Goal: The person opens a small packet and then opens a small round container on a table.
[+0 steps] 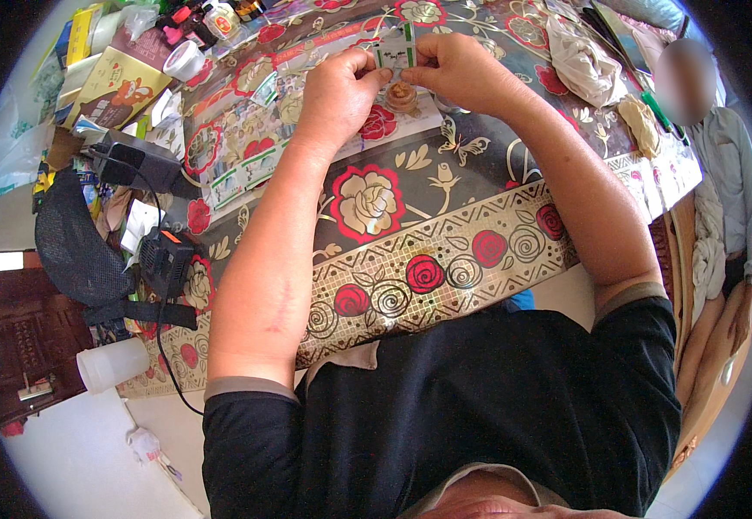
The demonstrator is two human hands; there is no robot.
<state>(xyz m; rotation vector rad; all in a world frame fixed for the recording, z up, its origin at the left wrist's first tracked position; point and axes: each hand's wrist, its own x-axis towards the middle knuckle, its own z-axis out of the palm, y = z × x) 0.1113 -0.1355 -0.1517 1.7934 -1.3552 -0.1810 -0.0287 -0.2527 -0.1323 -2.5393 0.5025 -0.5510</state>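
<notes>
Both hands reach out over a flower-patterned tablecloth [428, 177]. Between them is a small white and green packet [395, 55], held up by its two sides. My left hand [339, 97] pinches its left edge between thumb and fingers. On the opposite edge, my right hand [460, 71] has a similar pinch. Just beneath the packet stands a small round pot [401, 99] with brownish contents, apart from my fingers. Printed sheets [246, 143] lie left of my left hand, and another small green and white packet [265, 89] rests on them.
Bottles [220, 21], a white cup [184, 62] and a yellowish box [115, 91] crowd the far left. Nearer are black devices with a cable [166, 259] and a tipped white tub [112, 365]. Crumpled cloth [585, 65] lies at right, where another person [726, 164] is.
</notes>
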